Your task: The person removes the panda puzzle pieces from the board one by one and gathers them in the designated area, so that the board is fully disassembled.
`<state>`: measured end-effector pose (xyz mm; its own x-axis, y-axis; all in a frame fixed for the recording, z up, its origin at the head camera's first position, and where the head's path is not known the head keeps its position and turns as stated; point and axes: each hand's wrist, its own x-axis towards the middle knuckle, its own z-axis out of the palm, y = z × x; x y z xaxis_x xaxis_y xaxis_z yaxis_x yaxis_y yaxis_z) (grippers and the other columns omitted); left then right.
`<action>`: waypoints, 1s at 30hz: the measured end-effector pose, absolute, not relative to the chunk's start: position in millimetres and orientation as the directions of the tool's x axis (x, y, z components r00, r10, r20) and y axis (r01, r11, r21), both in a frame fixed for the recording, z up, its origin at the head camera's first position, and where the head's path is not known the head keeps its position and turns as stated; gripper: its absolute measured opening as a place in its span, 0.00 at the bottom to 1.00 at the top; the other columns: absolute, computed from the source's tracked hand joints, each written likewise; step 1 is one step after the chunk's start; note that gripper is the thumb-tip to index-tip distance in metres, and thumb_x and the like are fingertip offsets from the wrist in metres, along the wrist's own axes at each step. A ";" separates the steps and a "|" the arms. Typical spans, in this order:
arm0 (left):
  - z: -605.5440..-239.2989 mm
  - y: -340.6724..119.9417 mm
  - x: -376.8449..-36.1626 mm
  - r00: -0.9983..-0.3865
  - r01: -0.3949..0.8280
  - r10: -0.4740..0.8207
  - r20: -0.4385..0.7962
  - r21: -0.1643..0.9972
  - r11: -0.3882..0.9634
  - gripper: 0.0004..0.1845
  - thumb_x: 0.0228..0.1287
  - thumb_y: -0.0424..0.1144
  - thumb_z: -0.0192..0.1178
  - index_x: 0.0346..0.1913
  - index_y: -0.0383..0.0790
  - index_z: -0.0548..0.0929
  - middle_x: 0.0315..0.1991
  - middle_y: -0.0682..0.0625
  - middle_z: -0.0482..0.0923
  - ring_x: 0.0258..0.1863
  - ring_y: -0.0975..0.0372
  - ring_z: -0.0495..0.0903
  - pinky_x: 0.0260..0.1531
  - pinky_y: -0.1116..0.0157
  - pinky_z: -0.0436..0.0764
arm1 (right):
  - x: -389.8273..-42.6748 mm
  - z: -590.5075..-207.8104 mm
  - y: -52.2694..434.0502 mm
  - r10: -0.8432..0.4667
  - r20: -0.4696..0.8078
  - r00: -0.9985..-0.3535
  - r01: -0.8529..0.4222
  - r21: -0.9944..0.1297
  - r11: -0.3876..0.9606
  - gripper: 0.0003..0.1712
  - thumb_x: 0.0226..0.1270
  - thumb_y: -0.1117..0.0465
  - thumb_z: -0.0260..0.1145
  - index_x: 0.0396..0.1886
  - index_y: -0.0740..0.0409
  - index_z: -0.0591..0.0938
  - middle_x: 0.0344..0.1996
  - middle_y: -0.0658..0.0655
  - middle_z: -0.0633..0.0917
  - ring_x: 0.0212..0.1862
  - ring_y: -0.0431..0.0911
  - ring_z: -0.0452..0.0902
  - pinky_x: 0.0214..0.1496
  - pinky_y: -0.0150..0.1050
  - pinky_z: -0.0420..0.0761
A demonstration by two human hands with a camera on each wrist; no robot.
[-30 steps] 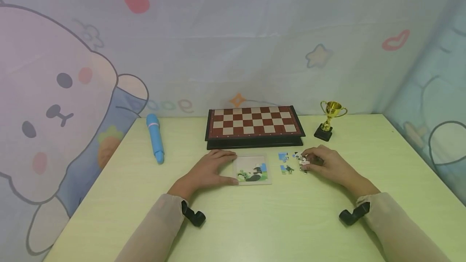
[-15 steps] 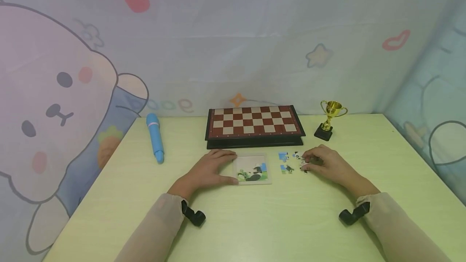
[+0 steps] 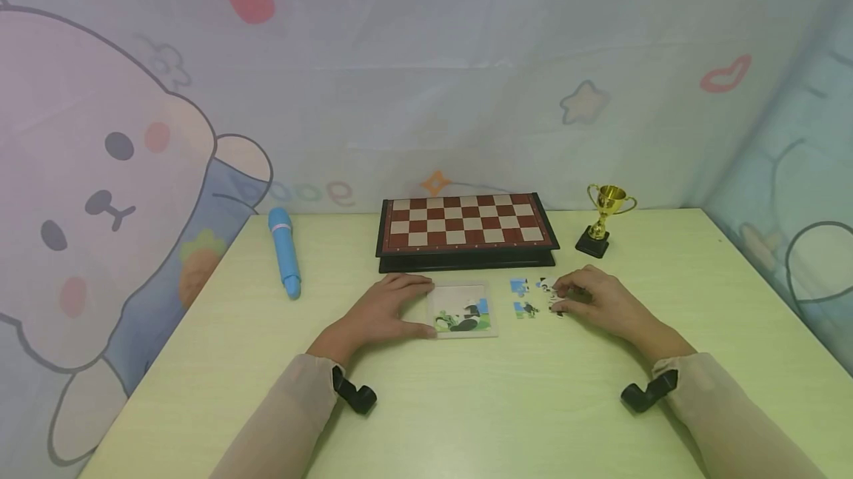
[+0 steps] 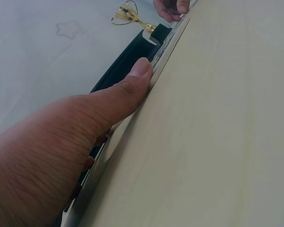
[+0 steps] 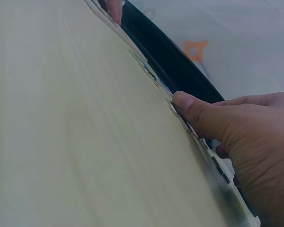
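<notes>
A small square puzzle tray [image 3: 494,310] lies on the table in the head view, its lower part filled with a panda picture. My left hand [image 3: 380,316] rests at the tray's left side, thumb by the near corner and fingers by the far one. To the right are loose puzzle pieces, among them a blue one [image 3: 518,286] and a green-and-blue one [image 3: 524,310]. Over the right-hand pieces, my right hand [image 3: 606,303] pinches a black-and-white puzzle piece [image 3: 554,300] between thumb and fingers, low at the tabletop. Its fingers partly hide the pieces there.
Behind the tray stands a black-sided chessboard box [image 3: 466,231] with a red-and-white checked top. A gold trophy cup [image 3: 603,214] on a black base is at the back right. A blue toy microphone [image 3: 285,253] lies at the left. A printed cloth hangs along the table's back edge.
The puzzle piece in my right hand, shown more fully and turned up a second ago, is now lower and mostly behind the fingers. My left hand and the tray stay put.
</notes>
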<state>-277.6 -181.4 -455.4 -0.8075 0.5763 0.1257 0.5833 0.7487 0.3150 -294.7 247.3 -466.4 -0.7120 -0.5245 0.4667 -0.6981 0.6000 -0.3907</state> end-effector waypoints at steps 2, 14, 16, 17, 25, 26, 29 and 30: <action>-455.6 -181.6 -277.9 -0.806 0.586 0.577 0.132 0.314 0.747 0.48 0.54 0.77 0.60 0.73 0.54 0.71 0.72 0.57 0.67 0.72 0.56 0.62 0.71 0.50 0.60 | -295.2 -466.6 247.5 -0.526 0.470 -0.709 -0.701 -0.388 0.598 0.16 0.55 0.59 0.80 0.44 0.52 0.87 0.37 0.44 0.84 0.39 0.40 0.76 0.40 0.36 0.79; -461.0 -182.6 -281.0 -0.809 0.582 0.570 0.143 0.323 0.746 0.48 0.53 0.78 0.59 0.73 0.56 0.72 0.72 0.59 0.67 0.72 0.56 0.62 0.70 0.50 0.61 | -296.1 -465.6 246.5 -0.530 0.521 -0.670 -0.738 -0.382 0.557 0.11 0.64 0.64 0.73 0.45 0.51 0.86 0.39 0.43 0.84 0.39 0.41 0.76 0.39 0.40 0.78; -462.3 -182.4 -281.0 -0.809 0.582 0.571 0.138 0.322 0.747 0.48 0.53 0.78 0.59 0.73 0.56 0.72 0.72 0.59 0.67 0.72 0.56 0.62 0.70 0.50 0.61 | -297.2 -467.5 246.2 -0.533 0.518 -0.670 -0.739 -0.391 0.548 0.11 0.65 0.64 0.73 0.45 0.50 0.86 0.39 0.42 0.84 0.39 0.40 0.76 0.39 0.39 0.77; -462.9 -182.3 -280.9 -0.809 0.582 0.572 0.137 0.320 0.748 0.48 0.52 0.79 0.59 0.73 0.56 0.72 0.71 0.59 0.67 0.72 0.57 0.62 0.70 0.50 0.62 | -297.8 -468.1 245.7 -0.533 0.515 -0.671 -0.738 -0.399 0.544 0.10 0.65 0.64 0.73 0.45 0.50 0.86 0.39 0.42 0.84 0.39 0.40 0.75 0.39 0.39 0.77; -462.6 -182.4 -281.0 -0.809 0.584 0.572 0.138 0.305 0.752 0.48 0.53 0.78 0.59 0.73 0.56 0.71 0.72 0.60 0.67 0.72 0.58 0.62 0.70 0.52 0.62 | -305.9 -470.7 228.0 -0.537 0.525 -0.660 -0.749 -0.409 0.521 0.09 0.65 0.62 0.73 0.44 0.49 0.86 0.38 0.40 0.83 0.39 0.41 0.75 0.38 0.37 0.75; -462.4 -182.6 -281.0 -0.810 0.582 0.572 0.132 0.303 0.754 0.48 0.53 0.79 0.58 0.73 0.57 0.71 0.72 0.60 0.67 0.72 0.59 0.61 0.71 0.52 0.61 | -307.0 -470.9 224.1 -0.544 0.531 -0.649 -0.759 -0.403 0.511 0.09 0.65 0.62 0.73 0.44 0.49 0.86 0.37 0.41 0.83 0.39 0.41 0.75 0.38 0.38 0.75; -461.0 -182.9 -280.6 -0.810 0.582 0.572 0.129 0.301 0.756 0.48 0.53 0.78 0.59 0.74 0.57 0.71 0.72 0.60 0.66 0.72 0.59 0.62 0.70 0.52 0.62 | -309.2 -468.5 209.9 -0.575 0.545 -0.611 -0.791 -0.387 0.474 0.08 0.65 0.62 0.73 0.43 0.51 0.86 0.36 0.42 0.83 0.37 0.42 0.74 0.36 0.38 0.75; -461.0 -183.0 -280.9 -0.809 0.583 0.573 0.132 0.299 0.755 0.48 0.53 0.79 0.59 0.74 0.57 0.71 0.72 0.60 0.66 0.71 0.59 0.62 0.70 0.52 0.62 | -309.6 -466.9 204.6 -0.583 0.543 -0.605 -0.796 -0.389 0.463 0.08 0.65 0.62 0.72 0.43 0.50 0.86 0.36 0.41 0.83 0.36 0.42 0.73 0.36 0.38 0.75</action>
<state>-280.9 -183.0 -461.0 -0.8090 0.5728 0.1321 0.5835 0.7552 0.2988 -309.6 204.6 -466.9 -0.6046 -0.5826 0.5432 -0.7962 0.4634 -0.3890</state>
